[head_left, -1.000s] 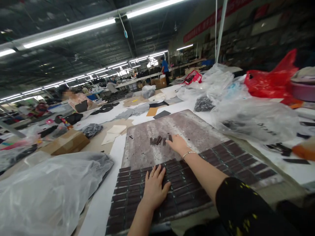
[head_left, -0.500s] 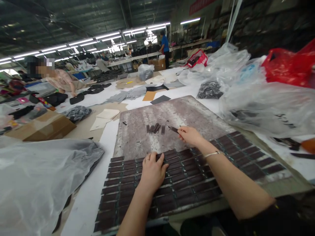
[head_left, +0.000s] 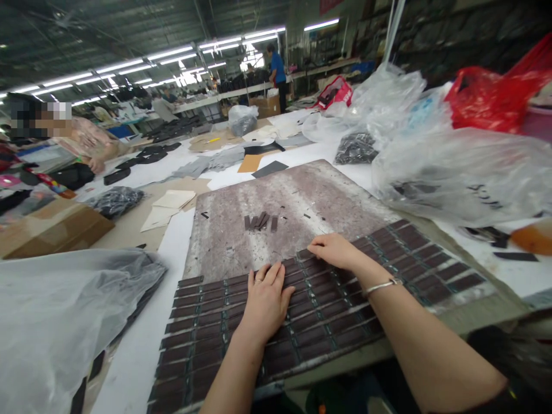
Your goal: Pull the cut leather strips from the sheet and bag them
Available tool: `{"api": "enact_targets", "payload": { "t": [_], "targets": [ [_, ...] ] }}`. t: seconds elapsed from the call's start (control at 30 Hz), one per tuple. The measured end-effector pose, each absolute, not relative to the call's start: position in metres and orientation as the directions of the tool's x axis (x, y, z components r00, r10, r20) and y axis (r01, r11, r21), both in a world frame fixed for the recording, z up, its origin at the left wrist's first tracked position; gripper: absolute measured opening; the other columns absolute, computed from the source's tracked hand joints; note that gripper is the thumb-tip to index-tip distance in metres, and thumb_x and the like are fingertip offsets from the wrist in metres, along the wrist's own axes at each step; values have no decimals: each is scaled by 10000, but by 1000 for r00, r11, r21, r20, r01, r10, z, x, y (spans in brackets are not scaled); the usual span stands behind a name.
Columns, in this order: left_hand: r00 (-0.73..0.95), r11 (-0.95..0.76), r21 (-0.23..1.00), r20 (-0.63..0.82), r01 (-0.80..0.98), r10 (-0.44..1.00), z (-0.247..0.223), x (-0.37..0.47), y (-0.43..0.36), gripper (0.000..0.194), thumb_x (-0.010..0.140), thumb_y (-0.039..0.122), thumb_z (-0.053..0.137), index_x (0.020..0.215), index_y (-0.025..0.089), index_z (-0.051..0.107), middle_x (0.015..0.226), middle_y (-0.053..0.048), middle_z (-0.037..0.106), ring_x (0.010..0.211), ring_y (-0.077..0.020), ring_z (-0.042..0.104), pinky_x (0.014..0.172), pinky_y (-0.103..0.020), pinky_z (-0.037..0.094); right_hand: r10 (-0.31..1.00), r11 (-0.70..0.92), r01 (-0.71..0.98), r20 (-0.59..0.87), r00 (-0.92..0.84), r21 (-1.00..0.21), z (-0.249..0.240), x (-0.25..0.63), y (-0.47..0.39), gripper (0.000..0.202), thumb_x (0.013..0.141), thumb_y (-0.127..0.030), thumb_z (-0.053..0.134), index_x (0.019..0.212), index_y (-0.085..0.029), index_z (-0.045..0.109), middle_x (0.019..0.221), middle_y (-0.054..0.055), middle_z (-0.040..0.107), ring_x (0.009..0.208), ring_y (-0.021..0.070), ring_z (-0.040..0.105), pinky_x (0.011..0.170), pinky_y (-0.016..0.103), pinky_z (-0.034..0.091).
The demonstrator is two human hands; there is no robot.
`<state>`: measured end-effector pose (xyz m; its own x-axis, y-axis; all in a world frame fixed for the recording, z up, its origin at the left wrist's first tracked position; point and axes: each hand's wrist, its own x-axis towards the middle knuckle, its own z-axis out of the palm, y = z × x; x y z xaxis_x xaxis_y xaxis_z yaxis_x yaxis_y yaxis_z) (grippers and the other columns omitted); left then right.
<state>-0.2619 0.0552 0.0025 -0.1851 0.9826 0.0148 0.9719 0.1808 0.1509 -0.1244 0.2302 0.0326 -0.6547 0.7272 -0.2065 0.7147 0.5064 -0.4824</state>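
Observation:
Rows of short dark brown strips (head_left: 276, 359) cover the near part of a worn, brownish board (head_left: 233, 201). My left hand (head_left: 265, 299) lies on the upper rows with its fingers stretched out, pressing on the strips. To its right, my right hand (head_left: 334, 250) is closed in a pinch at the end of a dark brown strip (head_left: 304, 253), which lies flat along the top row. My fingers hide part of that strip. A small loose pile of similar strips (head_left: 261, 221) sits farther up the board, beyond both hands.
Clear plastic bags (head_left: 466, 172) and a red bag (head_left: 487, 100) crowd the right side. At left are a cardboard box (head_left: 56, 227) and a large plastic-covered bundle (head_left: 64, 322). Cream pieces (head_left: 172, 201) lie beside the board. A person (head_left: 86, 135) stands across the table.
My right hand has come down toward me, bringing the strip from near the loose pile to the top row. My left hand stays on the rows. The camera view has shifted slightly.

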Motion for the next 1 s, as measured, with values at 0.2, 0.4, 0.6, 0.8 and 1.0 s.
{"api": "enact_targets", "payload": {
  "t": [0.2, 0.4, 0.6, 0.8, 1.0],
  "targets": [
    [-185, 179, 157, 20, 971, 983, 0, -263, 55, 454, 915, 397, 413, 1324, 204, 457, 1416, -40, 419, 1284, -257, 342, 1091, -532, 245, 728, 519, 743, -237, -643, -422, 26, -129, 232, 288, 835, -349, 478, 753, -206, 714, 722, 24, 681, 705, 160, 600, 623, 234, 383],
    [-185, 179, 166, 23, 970, 983, -2, -262, 55, 469, 915, 406, 408, 1332, 196, 450, 1421, -46, 413, 1288, -260, 334, 1097, -537, 223, 736, 550, 751, -212, -643, -365, 20, -132, 235, 283, 819, -358, 474, 793, -218, 718, 829, 42, 698, 804, 194, 615, 670, 255, 401],
    [-187, 180, 165, 26, 970, 982, -2, -263, 55, 468, 913, 407, 408, 1333, 205, 450, 1417, -52, 417, 1291, -263, 334, 1097, -537, 224, 763, 555, 782, -199, -615, -286, 22, -136, 227, 283, 811, -389, 477, 816, -230, 712, 899, 69, 695, 861, 224, 616, 721, 288, 421],
    [-186, 177, 169, 37, 970, 982, -2, -262, 55, 464, 911, 405, 414, 1329, 206, 454, 1414, -54, 420, 1292, -265, 333, 1097, -536, 225, 796, 545, 811, -170, -580, -215, 25, -139, 217, 295, 809, -430, 490, 852, -226, 700, 892, 87, 685, 873, 243, 611, 723, 313, 430],
    [-195, 187, 162, 29, 969, 980, 1, -261, 54, 463, 910, 401, 419, 1330, 211, 456, 1409, -59, 427, 1293, -266, 337, 1100, -536, 222, 772, 570, 782, -160, -615, -253, 23, -137, 220, 249, 797, -411, 522, 791, -231, 694, 865, 56, 688, 823, 209, 609, 679, 273, 413]
  ]
}}
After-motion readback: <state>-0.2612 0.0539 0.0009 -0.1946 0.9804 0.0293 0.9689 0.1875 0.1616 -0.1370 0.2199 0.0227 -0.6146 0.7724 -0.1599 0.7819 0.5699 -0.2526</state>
